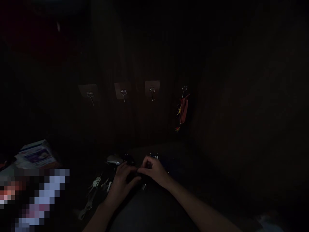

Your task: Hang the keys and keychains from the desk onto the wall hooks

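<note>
The scene is very dark. My left hand [123,182] and my right hand [154,170] meet over a dark surface, fingers curled and pinched together around something small that I cannot make out. Several metal keys [96,185] lie just left of my left hand. A shiny silver object [114,159] rests beyond the fingers. On the wall behind, three adhesive hooks hang bare: one [89,95], one [123,91], one [152,90]. A fourth hook [184,89] carries a red key fob [182,111].
A white and blue box [36,154] sits at the left edge. Below it is a pixelated patch. Dark wood panelling fills the back and right side.
</note>
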{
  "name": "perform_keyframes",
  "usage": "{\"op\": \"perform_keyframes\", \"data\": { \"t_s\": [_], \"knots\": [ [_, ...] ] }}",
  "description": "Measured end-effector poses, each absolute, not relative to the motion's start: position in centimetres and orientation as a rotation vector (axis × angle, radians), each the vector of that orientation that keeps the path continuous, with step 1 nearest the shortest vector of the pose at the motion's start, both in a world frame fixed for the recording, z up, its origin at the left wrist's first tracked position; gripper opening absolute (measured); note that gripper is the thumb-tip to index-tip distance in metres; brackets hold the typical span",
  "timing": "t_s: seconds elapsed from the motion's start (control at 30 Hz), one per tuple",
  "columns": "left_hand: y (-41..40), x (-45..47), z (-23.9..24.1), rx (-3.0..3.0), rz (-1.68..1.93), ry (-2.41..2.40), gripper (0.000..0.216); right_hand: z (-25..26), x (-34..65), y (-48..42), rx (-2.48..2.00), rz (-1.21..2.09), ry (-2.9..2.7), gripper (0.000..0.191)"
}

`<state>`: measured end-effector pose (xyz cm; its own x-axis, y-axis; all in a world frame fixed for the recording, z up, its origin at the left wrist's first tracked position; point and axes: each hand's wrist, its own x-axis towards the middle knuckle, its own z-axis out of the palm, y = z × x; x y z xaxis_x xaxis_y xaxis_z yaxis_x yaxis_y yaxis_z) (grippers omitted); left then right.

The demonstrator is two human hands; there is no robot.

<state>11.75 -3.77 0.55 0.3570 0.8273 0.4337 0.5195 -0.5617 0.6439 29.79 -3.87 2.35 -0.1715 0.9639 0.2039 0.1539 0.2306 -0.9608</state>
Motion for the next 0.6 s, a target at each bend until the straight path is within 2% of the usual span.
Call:
{"op": "perform_keyframes", "data": {
  "t_s": [0.2, 0.4, 0.6],
  "knots": [
    [-3.9, 12.1, 0.8, 1.984, 1.213, 1.189, 0.007, 2.2, 29.8, -3.7, -1.082, 1.093, -1.551, 0.022],
    [-4.0, 12.4, 1.3, 1.676, 1.24, 1.245, 0.012, 2.1, 29.4, -4.0, -1.028, 1.268, -1.521, 0.018],
    [-4.2, 12.6, 2.1, 1.599, 1.234, 1.222, 0.014, 2.1, 29.2, -4.1, -0.983, 1.419, -1.421, 0.025]
  ]
}}
